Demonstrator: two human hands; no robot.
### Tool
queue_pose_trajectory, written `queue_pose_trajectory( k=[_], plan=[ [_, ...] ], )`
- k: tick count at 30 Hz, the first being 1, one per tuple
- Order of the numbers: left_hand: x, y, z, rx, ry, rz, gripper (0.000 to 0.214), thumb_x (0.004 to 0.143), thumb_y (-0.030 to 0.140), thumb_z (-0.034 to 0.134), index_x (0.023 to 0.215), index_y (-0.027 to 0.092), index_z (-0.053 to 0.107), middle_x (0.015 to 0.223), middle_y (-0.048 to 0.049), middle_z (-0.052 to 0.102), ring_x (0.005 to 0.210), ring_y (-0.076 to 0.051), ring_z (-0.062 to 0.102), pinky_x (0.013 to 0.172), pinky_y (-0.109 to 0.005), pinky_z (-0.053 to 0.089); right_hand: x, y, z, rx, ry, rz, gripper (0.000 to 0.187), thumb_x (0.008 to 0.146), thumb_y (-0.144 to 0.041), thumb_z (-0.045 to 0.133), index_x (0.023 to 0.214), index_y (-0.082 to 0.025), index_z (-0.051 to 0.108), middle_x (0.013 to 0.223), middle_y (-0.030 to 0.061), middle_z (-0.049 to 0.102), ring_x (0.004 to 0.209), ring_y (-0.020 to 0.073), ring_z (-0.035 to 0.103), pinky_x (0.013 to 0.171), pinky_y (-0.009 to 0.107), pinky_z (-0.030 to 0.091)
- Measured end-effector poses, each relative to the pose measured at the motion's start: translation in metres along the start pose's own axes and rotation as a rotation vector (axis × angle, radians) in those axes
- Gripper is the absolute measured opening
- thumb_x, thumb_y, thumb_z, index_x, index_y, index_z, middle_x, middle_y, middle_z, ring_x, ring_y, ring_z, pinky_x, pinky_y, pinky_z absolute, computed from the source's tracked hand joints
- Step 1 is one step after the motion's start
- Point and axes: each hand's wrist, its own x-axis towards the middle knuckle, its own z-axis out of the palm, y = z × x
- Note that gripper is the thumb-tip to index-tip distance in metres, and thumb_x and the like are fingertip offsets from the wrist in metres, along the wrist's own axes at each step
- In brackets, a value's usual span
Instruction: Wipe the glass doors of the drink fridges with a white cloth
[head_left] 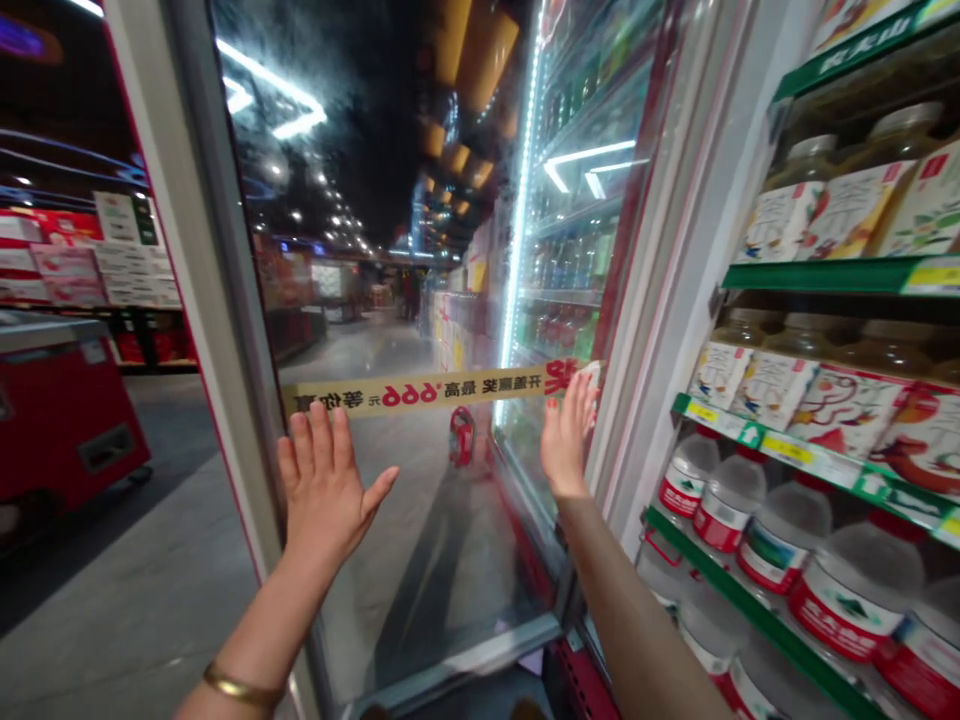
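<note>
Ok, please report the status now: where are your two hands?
Left hand and right hand open, empty, at the glass door. Yellow strip right by them. Water bottles shelved at right.

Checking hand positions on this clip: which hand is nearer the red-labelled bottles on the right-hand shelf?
Right. The right hand is raised at the glass door, just left of the red-labelled bottles; the left hand is farther left, across the door.

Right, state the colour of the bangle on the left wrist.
The bangle is gold; the head view shows it.

Head camera looks forward, close to a cooler door (pixel 196 260).
</note>
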Motion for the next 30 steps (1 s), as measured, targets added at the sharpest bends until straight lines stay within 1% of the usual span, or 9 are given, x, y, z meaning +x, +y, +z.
queue_pose_trajectory(
  k=[6, 8, 12, 15, 18, 20, 24, 27, 30],
  plan=[
    [0.0, -0.001, -0.002, -0.011, -0.016, -0.008, 0.1, 0.105, 0.076, 0.035, 0.178, 0.018, -0.001, 0.188, -0.017, -0.003, 0.175, -0.034, -0.009, 0.14, -0.06, -0.005, -0.084, -0.052, 0.026, 0.064, -0.239, -0.581, 0.083, 0.102, -0.059, 0.055, 0.175, -0.052, 0.017, 0.177, -0.013, 0.041, 0.168, 0.0312, 0.036, 0.138, 0.061, 0.035],
    [0.0, -0.002, -0.004, -0.009, -0.037, -0.006, 0.099, 0.105, 0.076, 0.032, 0.178, 0.017, 0.0, 0.188, -0.0169, -0.003, 0.175, -0.034, -0.009, 0.14, -0.06, -0.004, -0.091, -0.028, 0.024, 0.067, -0.139, -0.466, 0.082, 0.106, -0.054, 0.05, 0.176, -0.05, 0.008, 0.177, -0.0094, 0.041, 0.165, 0.0323, 0.041, 0.136, 0.062, 0.036],
    [0.0, 0.001, -0.005, 0.01, -0.08, -0.038, 0.105, 0.103, 0.082, 0.026, 0.177, 0.012, 0.001, 0.187, -0.0195, -0.004, 0.174, -0.036, -0.012, 0.14, -0.061, -0.006, -0.059, 0.007, 0.018, 0.047, 0.055, -0.094, 0.077, 0.113, -0.028, 0.018, 0.169, -0.02, -0.034, 0.186, 0.0203, 0.013, 0.172, 0.0352, 0.023, 0.135, 0.075, 0.023],
    [0.001, 0.004, -0.006, 0.009, -0.085, -0.067, 0.106, 0.103, 0.082, 0.029, 0.177, 0.012, 0.0, 0.187, -0.0197, -0.005, 0.174, -0.036, -0.013, 0.139, -0.061, -0.008, -0.078, -0.019, 0.03, 0.066, -0.033, -0.178, 0.077, 0.114, -0.037, 0.032, 0.178, -0.028, -0.011, 0.186, 0.0114, 0.021, 0.173, 0.0349, 0.019, 0.136, 0.074, 0.022],
    [0.0, 0.005, -0.005, 0.007, -0.06, -0.063, 0.104, 0.104, 0.076, 0.038, 0.178, 0.014, -0.001, 0.187, -0.0187, -0.004, 0.174, -0.036, -0.01, 0.14, -0.061, -0.006, -0.137, -0.041, 0.041, 0.116, -0.206, -0.451, 0.071, 0.108, -0.042, 0.051, 0.175, -0.043, 0.028, 0.174, -0.0034, 0.05, 0.166, 0.0287, 0.039, 0.138, 0.062, 0.028],
    [0.0, 0.004, -0.004, 0.019, -0.04, -0.046, 0.103, 0.105, 0.072, 0.045, 0.178, 0.015, 0.0, 0.187, -0.019, -0.001, 0.175, -0.037, -0.007, 0.14, -0.061, -0.003, -0.161, -0.029, 0.042, 0.109, -0.177, -0.442, 0.069, 0.108, -0.033, 0.05, 0.174, -0.041, 0.032, 0.167, -0.0015, 0.059, 0.161, 0.0269, 0.047, 0.136, 0.058, 0.035],
    [-0.001, 0.003, 0.0, 0.057, 0.012, 0.002, 0.102, 0.105, 0.067, 0.05, 0.178, 0.014, 0.003, 0.186, -0.0211, 0.006, 0.175, -0.038, -0.001, 0.141, -0.061, 0.002, -0.104, 0.018, 0.033, 0.057, 0.038, -0.14, 0.07, 0.113, -0.025, 0.028, 0.18, -0.023, 0.007, 0.178, 0.0197, 0.039, 0.17, 0.0354, 0.029, 0.131, 0.076, 0.028],
    [-0.001, 0.007, 0.0, 0.065, 0.054, -0.004, 0.098, 0.107, 0.064, 0.048, 0.178, 0.014, 0.003, 0.186, -0.0207, 0.006, 0.175, -0.036, -0.001, 0.141, -0.061, 0.003, -0.026, 0.016, 0.024, 0.047, 0.119, -0.004, 0.069, 0.115, -0.034, 0.022, 0.179, -0.027, -0.005, 0.186, 0.0163, 0.017, 0.174, 0.0362, 0.008, 0.132, 0.083, 0.015],
    [-0.001, 0.012, -0.002, 0.047, 0.061, -0.005, 0.096, 0.107, 0.061, 0.049, 0.178, 0.016, 0.003, 0.187, -0.0183, 0.005, 0.175, -0.033, -0.003, 0.141, -0.059, 0.001, 0.002, -0.008, 0.022, 0.043, 0.053, -0.147, 0.076, 0.114, -0.044, 0.031, 0.179, -0.029, -0.006, 0.188, 0.0105, 0.01, 0.175, 0.0363, -0.004, 0.133, 0.081, 0.014]
  ],
)
